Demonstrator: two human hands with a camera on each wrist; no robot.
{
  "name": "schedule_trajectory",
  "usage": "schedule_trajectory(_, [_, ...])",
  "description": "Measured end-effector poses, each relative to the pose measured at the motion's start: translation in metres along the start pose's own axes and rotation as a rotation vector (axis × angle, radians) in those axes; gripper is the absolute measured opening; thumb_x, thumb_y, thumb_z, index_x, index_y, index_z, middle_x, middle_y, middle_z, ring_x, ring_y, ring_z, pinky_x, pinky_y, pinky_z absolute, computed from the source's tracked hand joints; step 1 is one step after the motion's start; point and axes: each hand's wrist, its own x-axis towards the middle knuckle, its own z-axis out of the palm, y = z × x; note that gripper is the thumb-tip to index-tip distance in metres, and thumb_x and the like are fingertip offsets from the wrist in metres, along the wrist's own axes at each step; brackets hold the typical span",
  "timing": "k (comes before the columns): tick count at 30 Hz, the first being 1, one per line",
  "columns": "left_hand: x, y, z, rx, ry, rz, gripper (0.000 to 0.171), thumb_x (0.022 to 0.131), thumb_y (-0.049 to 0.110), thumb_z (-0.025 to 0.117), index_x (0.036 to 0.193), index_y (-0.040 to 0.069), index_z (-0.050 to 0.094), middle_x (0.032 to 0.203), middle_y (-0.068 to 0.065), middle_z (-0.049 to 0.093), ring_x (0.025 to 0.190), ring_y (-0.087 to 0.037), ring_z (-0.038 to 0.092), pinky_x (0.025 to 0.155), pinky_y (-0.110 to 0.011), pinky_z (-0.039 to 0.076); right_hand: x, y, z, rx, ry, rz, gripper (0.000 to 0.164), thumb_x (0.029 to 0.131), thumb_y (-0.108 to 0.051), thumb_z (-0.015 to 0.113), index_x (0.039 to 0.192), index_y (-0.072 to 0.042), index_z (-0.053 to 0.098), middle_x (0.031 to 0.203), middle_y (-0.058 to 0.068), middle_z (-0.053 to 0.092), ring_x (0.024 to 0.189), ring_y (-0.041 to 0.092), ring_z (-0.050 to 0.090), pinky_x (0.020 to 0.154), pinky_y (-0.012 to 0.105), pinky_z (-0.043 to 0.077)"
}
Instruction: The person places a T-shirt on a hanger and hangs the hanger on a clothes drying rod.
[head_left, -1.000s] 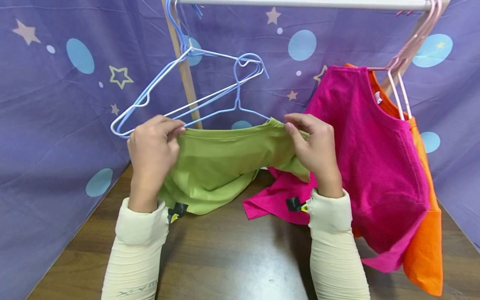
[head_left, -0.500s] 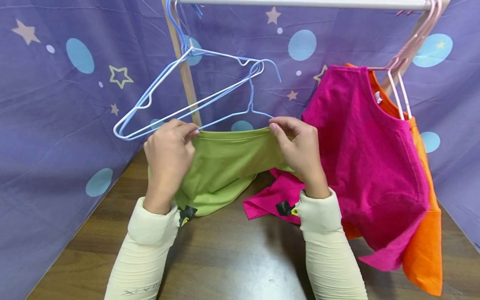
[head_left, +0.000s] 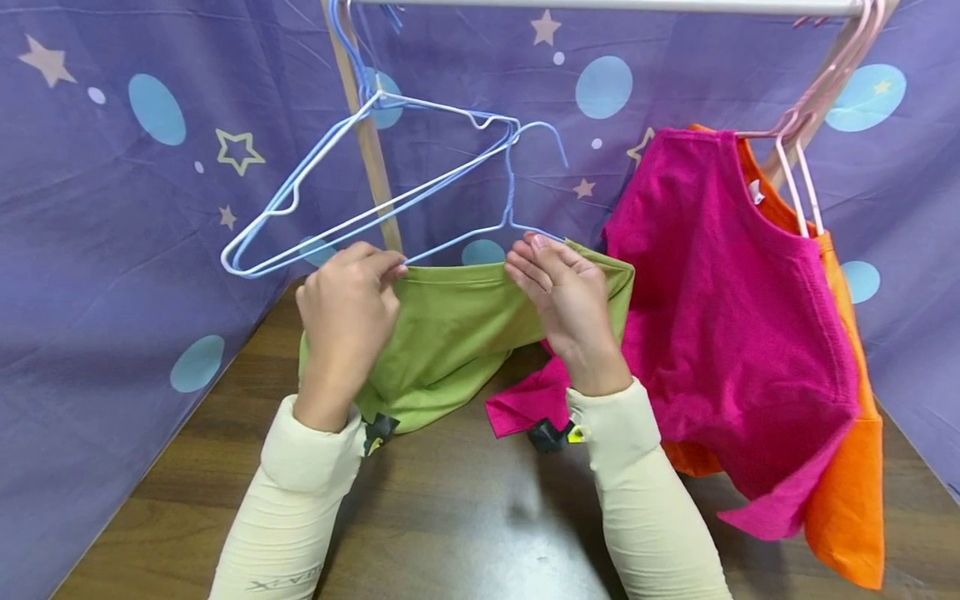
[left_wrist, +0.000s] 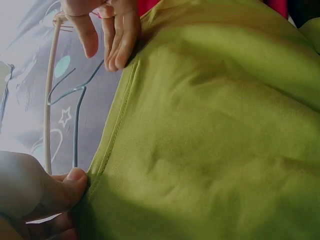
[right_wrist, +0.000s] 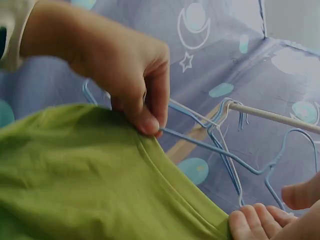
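Observation:
A green shirt (head_left: 450, 329) hangs low over the table, a light-blue wire hanger (head_left: 510, 196) inside its neckline. My left hand (head_left: 350, 312) pinches the left end of the neckline together with the hanger's shoulder, as the thumb (left_wrist: 75, 182) in the left wrist view shows. My right hand (head_left: 572, 304) lies at the right part of the neckline, its fingers fairly straight and the thumb apart from them. In the right wrist view those fingers (right_wrist: 255, 220) rest at the collar edge. The hanger's hook points up and right, off the rail.
White and blue hangers (head_left: 296, 196) hang from the left end of the white rail (head_left: 600, 7). At right, a magenta shirt (head_left: 735, 333) and an orange shirt (head_left: 855, 500) hang on pink hangers (head_left: 821, 96). Below is a wooden table (head_left: 450, 525); a purple curtain (head_left: 75, 275) stands behind.
The blue hanger and both hands shifted right, then the right hand moved left along the neckline. The right hand's pinch on the collar has loosened, and its fingers have straightened.

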Motion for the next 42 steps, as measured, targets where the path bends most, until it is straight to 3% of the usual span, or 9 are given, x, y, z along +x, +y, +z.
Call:
schedule_trajectory(9, [-0.001, 0.004, 0.0, 0.01, -0.04, 0.009, 0.004, 0.088, 0.012, 0.079, 0.089, 0.012, 0.083, 0.086, -0.004, 0.076, 0.066, -0.041, 0.069, 0.05, -0.052, 0.047, 0.003, 0.003, 0.004, 0.409, 0.04, 0.228, 0.02, 0.107, -0.013, 0.051, 0.098, 0.0, 0.064, 0.105, 0.014, 0.068, 0.117, 0.027, 0.059, 0.114, 0.04, 0.041])
schedule_trajectory(12, [-0.002, 0.005, -0.002, 0.018, -0.076, 0.01, 0.004, 0.088, 0.013, 0.079, 0.09, 0.013, 0.083, 0.087, -0.002, 0.076, 0.067, -0.042, 0.069, 0.05, -0.053, 0.047, 0.002, 0.008, 0.007, 0.481, 0.052, 0.263, 0.024, 0.107, -0.015, 0.05, 0.098, 0.0, 0.066, 0.105, 0.013, 0.068, 0.12, 0.027, 0.056, 0.116, 0.038, 0.039])
schedule_trajectory(19, [-0.001, 0.006, -0.007, 0.036, -0.291, -0.012, 0.008, 0.09, 0.015, 0.078, 0.095, 0.014, 0.083, 0.092, -0.004, 0.077, 0.076, -0.043, 0.071, 0.055, -0.057, 0.051, 0.0, 0.017, 0.015, 0.551, 0.121, 0.277, 0.024, 0.107, -0.017, 0.05, 0.096, -0.002, 0.065, 0.098, 0.011, 0.069, 0.103, 0.024, 0.064, 0.115, 0.038, 0.04])
schedule_trajectory(24, [0.002, 0.004, -0.01, 0.034, -0.45, -0.053, 0.01, 0.091, 0.018, 0.077, 0.098, 0.015, 0.083, 0.099, -0.011, 0.077, 0.084, -0.046, 0.07, 0.064, -0.062, 0.053, -0.001, 0.022, 0.017, 0.544, 0.158, 0.28, 0.02, 0.107, -0.014, 0.049, 0.097, -0.001, 0.061, 0.1, 0.013, 0.067, 0.115, 0.027, 0.058, 0.116, 0.041, 0.039])
schedule_trajectory(27, [0.002, 0.003, -0.01, 0.037, -0.467, -0.059, 0.01, 0.092, 0.019, 0.076, 0.098, 0.016, 0.083, 0.099, -0.012, 0.077, 0.085, -0.048, 0.07, 0.064, -0.063, 0.052, -0.002, 0.024, 0.018, 0.512, 0.145, 0.264, 0.02, 0.108, -0.012, 0.046, 0.098, -0.001, 0.06, 0.1, 0.014, 0.068, 0.126, 0.03, 0.054, 0.116, 0.041, 0.038])
schedule_trajectory(31, [0.003, 0.001, -0.009, 0.037, -0.472, -0.052, 0.009, 0.092, 0.019, 0.076, 0.097, 0.016, 0.083, 0.098, -0.011, 0.077, 0.084, -0.047, 0.07, 0.064, -0.063, 0.052, -0.004, 0.026, 0.019, 0.481, 0.115, 0.252, 0.019, 0.109, -0.013, 0.043, 0.103, -0.001, 0.056, 0.132, 0.023, 0.061, 0.142, 0.033, 0.045, 0.117, 0.042, 0.037])
schedule_trajectory(34, [0.004, 0.0, -0.01, 0.03, -0.496, -0.051, 0.009, 0.092, 0.019, 0.076, 0.096, 0.015, 0.083, 0.098, -0.012, 0.077, 0.085, -0.046, 0.07, 0.065, -0.062, 0.053, -0.005, 0.028, 0.019, 0.453, 0.103, 0.236, 0.019, 0.109, -0.014, 0.042, 0.105, -0.001, 0.055, 0.138, 0.023, 0.055, 0.146, 0.034, 0.041, 0.117, 0.042, 0.037])
schedule_trajectory(37, [0.003, -0.002, -0.01, 0.025, -0.521, -0.052, 0.009, 0.093, 0.019, 0.075, 0.096, 0.015, 0.082, 0.097, -0.012, 0.077, 0.085, -0.046, 0.069, 0.067, -0.062, 0.053, -0.005, 0.031, 0.019, 0.41, 0.104, 0.221, 0.019, 0.109, -0.013, 0.041, 0.102, -0.003, 0.055, 0.113, 0.017, 0.066, 0.139, 0.034, 0.048, 0.116, 0.042, 0.038])
schedule_trajectory(42, [0.004, -0.004, -0.01, 0.021, -0.53, -0.045, 0.008, 0.092, 0.018, 0.075, 0.095, 0.016, 0.082, 0.096, -0.01, 0.077, 0.085, -0.046, 0.069, 0.066, -0.063, 0.052, -0.002, 0.029, 0.02, 0.346, 0.092, 0.223, 0.024, 0.109, -0.011, 0.043, 0.089, -0.007, 0.056, 0.088, 0.008, 0.069, 0.104, 0.027, 0.066, 0.114, 0.042, 0.042])
